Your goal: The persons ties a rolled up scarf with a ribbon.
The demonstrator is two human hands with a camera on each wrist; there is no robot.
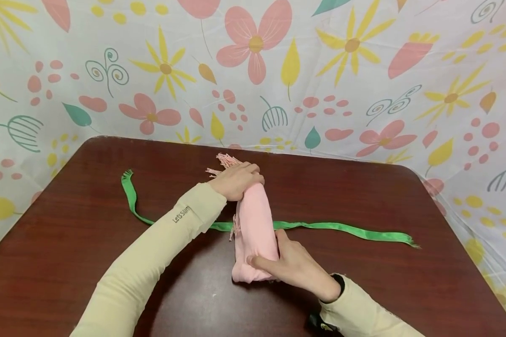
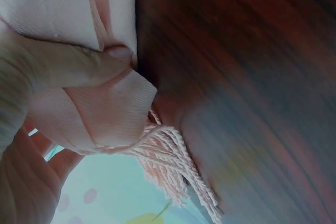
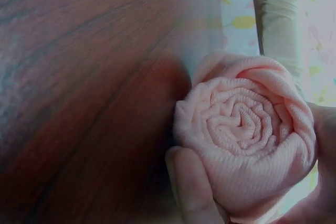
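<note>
A pink fringed scarf (image 1: 257,224), rolled into a thick bundle, lies lengthwise across the green ribbon (image 1: 350,228), whose two frayed ends stretch out to either side. My left hand (image 1: 238,181) grips the far end of the roll. In the left wrist view its thumb (image 2: 97,66) presses on a fold of the scarf, near the twisted fringe (image 2: 168,156). Around the near end, my right hand (image 1: 297,263) holds the roll between thumb and fingers. The right wrist view shows the spiral end of the scarf (image 3: 244,124). The ribbon's middle is hidden under the roll.
Everything lies on a dark brown wooden table (image 1: 88,262) with rounded far corners. Behind its back edge hangs a white cloth (image 1: 185,112) printed with flowers and leaves. A small black object (image 1: 318,323) sits by the right sleeve.
</note>
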